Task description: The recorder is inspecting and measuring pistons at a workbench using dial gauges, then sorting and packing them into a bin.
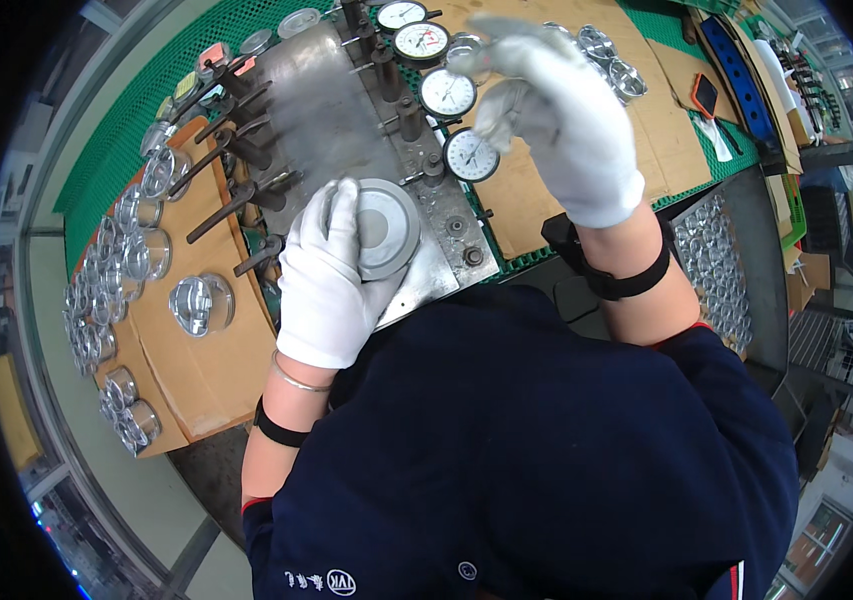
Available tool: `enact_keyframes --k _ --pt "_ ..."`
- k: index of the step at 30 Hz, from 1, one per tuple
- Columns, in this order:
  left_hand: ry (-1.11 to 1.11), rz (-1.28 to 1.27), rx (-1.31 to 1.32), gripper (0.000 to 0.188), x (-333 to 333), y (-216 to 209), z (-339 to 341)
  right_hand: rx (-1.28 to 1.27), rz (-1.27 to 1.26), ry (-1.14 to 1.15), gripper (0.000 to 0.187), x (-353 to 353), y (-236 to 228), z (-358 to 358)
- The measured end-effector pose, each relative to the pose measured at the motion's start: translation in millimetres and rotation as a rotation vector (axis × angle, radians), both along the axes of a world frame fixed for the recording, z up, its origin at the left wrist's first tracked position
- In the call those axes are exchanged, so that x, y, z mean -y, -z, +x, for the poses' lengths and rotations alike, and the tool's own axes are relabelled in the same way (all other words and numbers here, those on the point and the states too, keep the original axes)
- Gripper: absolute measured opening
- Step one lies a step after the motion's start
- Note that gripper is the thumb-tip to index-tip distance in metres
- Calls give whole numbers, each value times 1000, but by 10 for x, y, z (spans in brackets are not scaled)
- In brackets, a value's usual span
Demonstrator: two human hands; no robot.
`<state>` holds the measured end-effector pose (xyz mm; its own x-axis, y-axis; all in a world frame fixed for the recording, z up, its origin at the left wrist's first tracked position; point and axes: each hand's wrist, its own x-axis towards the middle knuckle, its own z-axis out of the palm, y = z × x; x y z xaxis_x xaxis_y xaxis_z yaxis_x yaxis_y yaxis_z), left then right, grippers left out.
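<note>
My left hand [326, 275], in a white glove, grips a round grey metal piston [387, 228] at the near end of a metal gauging fixture [443, 262]. The piston's flat face, with a paler circle in its middle, is turned up. My right hand [568, 125], also gloved, is raised beside the dial gauges [471, 154] on the fixture's right side. Its fingers are apart and blurred at the tips, with nothing visible in them. Black-handled levers [221, 212] line the fixture's left side. The middle of the fixture is smeared grey.
Several shiny pistons [146, 254] stand on brown cardboard at the left, one piston [201, 305] nearer me. More pistons [598, 45] sit at the far right. A phone with an orange edge [704, 95] lies beyond them. A tray of many small metal parts [714, 262] is below right.
</note>
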<state>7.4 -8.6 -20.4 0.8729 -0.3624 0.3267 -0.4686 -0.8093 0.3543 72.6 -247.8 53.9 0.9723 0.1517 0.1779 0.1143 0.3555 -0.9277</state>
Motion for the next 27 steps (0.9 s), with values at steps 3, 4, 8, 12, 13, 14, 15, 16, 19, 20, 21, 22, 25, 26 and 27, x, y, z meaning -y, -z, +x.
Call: enact_keyframes --k 3,4,8,12,13,14,15,16,19,20,21,22,25,26,27 --pt "6 -10 6 86 -8 4 4 -81 -296 -33 32 -84 108 -74" --pt "1 -3 0 85 -3 -13 1 -129 -321 -64 32 -95 135 -86" --pt "4 -27 17 84 -14 -5 0 -114 -395 -50 30 -99 190 -98" --pt "13 -34 23 85 -33 14 3 -144 -333 -44 29 -84 217 -97" --pt "13 -29 28 85 -32 13 -3 -138 -338 -40 29 -82 238 -101" --pt "12 -24 33 86 -32 13 -9 -133 -343 -36 28 -79 262 -106" --pt "9 -24 31 86 -30 13 -10 -133 -342 -40 28 -66 286 -114" --pt "10 -22 36 87 -28 14 -11 -207 -354 -77 28 -51 316 -122" --pt "0 -16 29 88 -7 -1 -27 -363 -451 -193 29 -35 414 -169" --pt "-11 -13 21 88 -1 -3 -30 -442 -537 -271 30 -30 434 -191" --pt "-9 -12 16 88 -2 0 -26 -401 -634 -332 31 -19 414 -224" --pt "0 -19 20 88 -6 9 -13 -407 -633 -332 31 -14 483 -233" --pt "7 -33 17 88 -16 42 3 -403 -668 -430 38 -46 541 -257" --pt "4 -41 14 89 -16 52 2 -407 -669 -429 38 -57 568 -262" --pt "5 -41 12 89 -14 47 1 -485 -635 -480 39 -74 607 -261"
